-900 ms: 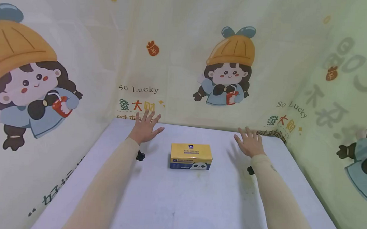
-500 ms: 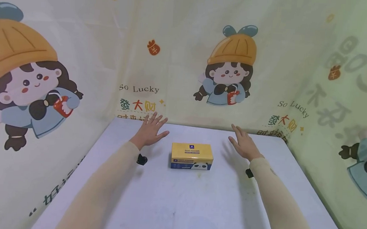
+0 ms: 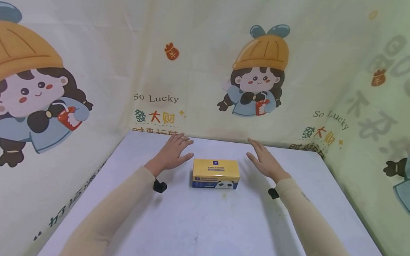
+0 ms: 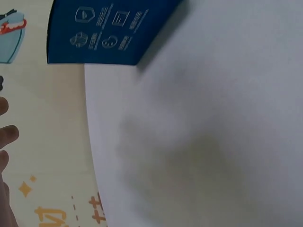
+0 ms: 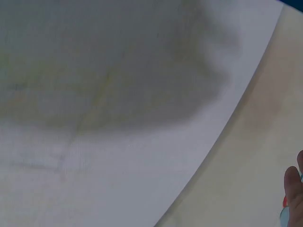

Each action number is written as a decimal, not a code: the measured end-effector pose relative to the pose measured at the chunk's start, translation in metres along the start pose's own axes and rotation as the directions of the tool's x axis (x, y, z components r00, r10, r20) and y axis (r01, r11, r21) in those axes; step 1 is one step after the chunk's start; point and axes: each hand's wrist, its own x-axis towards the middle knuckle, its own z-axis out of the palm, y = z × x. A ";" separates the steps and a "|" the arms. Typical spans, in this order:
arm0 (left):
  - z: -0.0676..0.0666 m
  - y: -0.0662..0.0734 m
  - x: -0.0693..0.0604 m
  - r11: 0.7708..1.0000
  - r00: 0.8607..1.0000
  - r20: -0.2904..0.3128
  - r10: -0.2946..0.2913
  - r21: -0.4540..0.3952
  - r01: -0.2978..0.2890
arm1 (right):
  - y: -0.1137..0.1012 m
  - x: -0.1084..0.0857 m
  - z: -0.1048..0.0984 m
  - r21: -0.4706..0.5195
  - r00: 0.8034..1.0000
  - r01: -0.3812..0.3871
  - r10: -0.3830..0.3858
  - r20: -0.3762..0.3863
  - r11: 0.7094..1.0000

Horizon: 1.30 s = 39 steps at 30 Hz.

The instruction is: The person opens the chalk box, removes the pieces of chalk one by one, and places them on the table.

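Note:
A yellow and blue box [image 3: 216,173] with a panda face on its front lies on the white table. My left hand [image 3: 170,152] hovers just left of it, fingers spread and holding nothing. On the other side, my right hand [image 3: 266,160] is raised with fingers extended, apart from the box and empty. In the left wrist view, a dark blue side of the box [image 4: 102,33] with white icons shows at the top, and fingertips [image 4: 7,136] at the left edge. The right wrist view shows fingers [image 5: 294,189] at its lower right and a blue sliver at the top corner.
The white table [image 3: 201,223] reaches back to a cream cloth [image 3: 200,85] printed with cartoon figures and lettering. Similar cloth hangs along the left and right sides. A black device [image 3: 159,186] is at the left wrist, another [image 3: 273,193] at the right wrist.
Both hands have moved inward, nearer to the two sides of the box. The camera view has shifted slightly; the box stays on the table.

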 end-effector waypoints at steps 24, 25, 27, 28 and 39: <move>0.015 0.047 -0.048 0.964 0.989 -0.075 0.129 -0.225 -0.143 | -0.039 -0.047 0.029 0.120 0.983 0.160 -0.169 0.066 0.980; 0.016 0.049 -0.050 0.962 0.989 -0.071 0.131 -0.234 -0.144 | -0.040 -0.049 0.031 0.116 0.983 0.162 -0.171 0.074 0.980; 0.019 0.051 -0.054 0.957 0.989 -0.066 0.136 -0.251 -0.148 | -0.040 -0.054 0.033 0.116 0.980 0.163 -0.174 0.094 0.980; 0.019 0.051 -0.056 0.953 0.988 -0.062 0.138 -0.262 -0.150 | -0.041 -0.056 0.034 0.117 0.979 0.163 -0.175 0.102 0.980; 0.029 0.055 -0.063 0.949 0.986 -0.034 0.165 -0.268 -0.168 | -0.037 -0.059 0.049 0.116 0.981 0.175 -0.183 0.067 0.978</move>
